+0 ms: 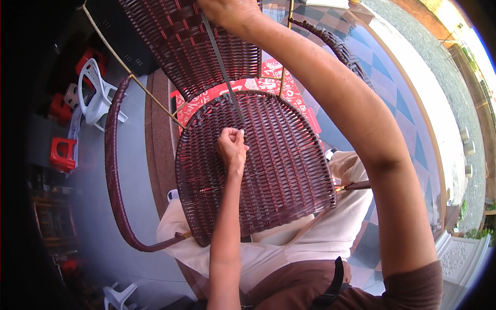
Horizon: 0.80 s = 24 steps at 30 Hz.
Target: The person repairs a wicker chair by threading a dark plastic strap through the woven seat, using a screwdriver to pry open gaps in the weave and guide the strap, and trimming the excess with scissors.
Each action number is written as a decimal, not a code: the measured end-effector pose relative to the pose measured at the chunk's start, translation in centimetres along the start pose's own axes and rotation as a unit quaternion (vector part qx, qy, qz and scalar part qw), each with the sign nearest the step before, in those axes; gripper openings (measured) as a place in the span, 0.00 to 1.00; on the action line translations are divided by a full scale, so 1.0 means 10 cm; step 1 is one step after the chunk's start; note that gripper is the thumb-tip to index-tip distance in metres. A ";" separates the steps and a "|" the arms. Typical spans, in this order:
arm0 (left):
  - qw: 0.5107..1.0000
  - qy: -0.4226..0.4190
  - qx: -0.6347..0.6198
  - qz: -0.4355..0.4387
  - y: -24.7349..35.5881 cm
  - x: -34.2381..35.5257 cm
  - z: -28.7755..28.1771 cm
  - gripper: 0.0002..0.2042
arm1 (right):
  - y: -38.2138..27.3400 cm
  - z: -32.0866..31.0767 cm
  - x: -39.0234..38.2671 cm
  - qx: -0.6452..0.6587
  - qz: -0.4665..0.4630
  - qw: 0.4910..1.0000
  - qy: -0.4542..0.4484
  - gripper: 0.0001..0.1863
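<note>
A chair of woven dark brown strips lies before me, its rounded seat [268,170] against my lap and its backrest [175,46] leaning away. A long dark flat strip [219,59] stretches across backrest and seat. My left hand [233,148] is closed in a pinch at the strip's lower end, just over the middle of the seat. Reaching over the backrest, my right hand [230,14] is at the strip's upper end; the top edge of the picture cuts off its fingers. A wrapped, curved armrest [111,139] bows out on the left, another [336,44] on the right.
Beneath the chair lies a red patterned cloth [284,85]. A white plastic chair [95,93] and a red stool [63,155] stand to the left. Bare metal rods [150,98] stick out from the chair frame. Tiled floor [408,129] runs along the right.
</note>
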<state>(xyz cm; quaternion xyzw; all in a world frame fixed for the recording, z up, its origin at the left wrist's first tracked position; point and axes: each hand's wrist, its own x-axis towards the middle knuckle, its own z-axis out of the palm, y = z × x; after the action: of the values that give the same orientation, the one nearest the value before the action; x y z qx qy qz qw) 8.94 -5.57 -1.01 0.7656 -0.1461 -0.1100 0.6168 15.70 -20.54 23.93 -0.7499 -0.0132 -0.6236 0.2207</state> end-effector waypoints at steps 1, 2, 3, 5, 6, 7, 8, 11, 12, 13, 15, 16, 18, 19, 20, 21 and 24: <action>0.998 0.006 0.011 0.059 0.06 0.01 0.00 0.06 | 0.00 -0.04 0.02 0.001 0.011 1.000 -0.003 0.05; 0.996 0.004 0.053 0.076 0.09 0.04 0.02 0.05 | 0.01 -0.08 0.02 0.002 0.022 1.000 -0.004 0.05; 0.996 0.006 0.054 0.077 0.03 0.12 0.00 0.05 | 0.01 -0.06 0.03 0.004 0.022 1.000 -0.004 0.05; 0.983 -0.040 0.057 0.170 -0.10 0.31 0.01 0.09 | 0.04 -0.04 0.03 0.013 0.019 1.000 0.001 0.05; 0.980 -0.071 0.079 0.167 -0.11 0.38 0.00 0.08 | 0.05 -0.03 0.04 0.013 0.018 1.000 0.001 0.05; 0.980 -0.071 0.078 0.168 -0.11 0.43 0.00 0.08 | 0.07 -0.02 0.04 0.008 0.026 1.000 0.000 0.05; 0.981 -0.094 0.076 0.152 -0.11 0.48 0.00 0.06 | 0.08 -0.01 0.04 0.003 0.034 0.999 -0.001 0.05; 0.983 -0.113 0.063 0.129 -0.11 0.54 0.04 0.07 | 0.12 -0.02 0.02 -0.010 0.018 1.000 0.012 0.05; 0.982 -0.109 0.064 0.137 -0.11 0.55 0.05 0.07 | 0.12 -0.03 0.01 -0.010 0.020 1.000 0.010 0.05; 0.982 -0.105 0.065 0.145 -0.09 0.56 0.06 0.08 | 0.13 -0.05 0.01 0.009 0.019 1.000 0.016 0.05; 0.984 -0.104 0.058 0.135 -0.05 0.58 0.09 0.08 | 0.10 -0.07 0.03 0.028 0.019 0.999 0.019 0.05; 0.987 -0.101 0.028 0.120 -0.07 0.61 0.11 0.08 | 0.08 -0.08 0.04 0.025 0.019 0.999 0.024 0.05; 0.990 -0.087 0.006 0.109 -0.04 0.70 0.12 0.08 | 0.03 -0.08 0.08 0.022 0.019 0.999 0.025 0.05; 0.987 -0.101 0.038 0.118 -0.02 0.73 0.12 0.08 | 0.00 -0.07 0.09 0.008 0.021 1.000 0.019 0.06; 0.986 -0.103 0.039 0.126 -0.02 0.76 0.12 0.08 | -0.01 -0.06 0.11 -0.005 0.023 1.000 0.015 0.06; 0.985 -0.103 0.041 0.134 -0.02 0.77 0.12 0.08 | -0.01 -0.07 0.11 -0.004 0.023 1.000 0.015 0.06; 0.987 -0.139 -0.049 0.069 0.09 0.68 0.07 0.07 | 0.00 -0.12 0.10 0.044 0.022 0.998 0.034 0.07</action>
<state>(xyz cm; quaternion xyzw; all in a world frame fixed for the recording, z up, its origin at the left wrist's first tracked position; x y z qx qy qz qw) 14.94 -8.82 -0.24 0.6995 -0.2774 -0.1793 0.6338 14.78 -21.22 25.06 -0.7178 -0.0161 -0.6426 0.2675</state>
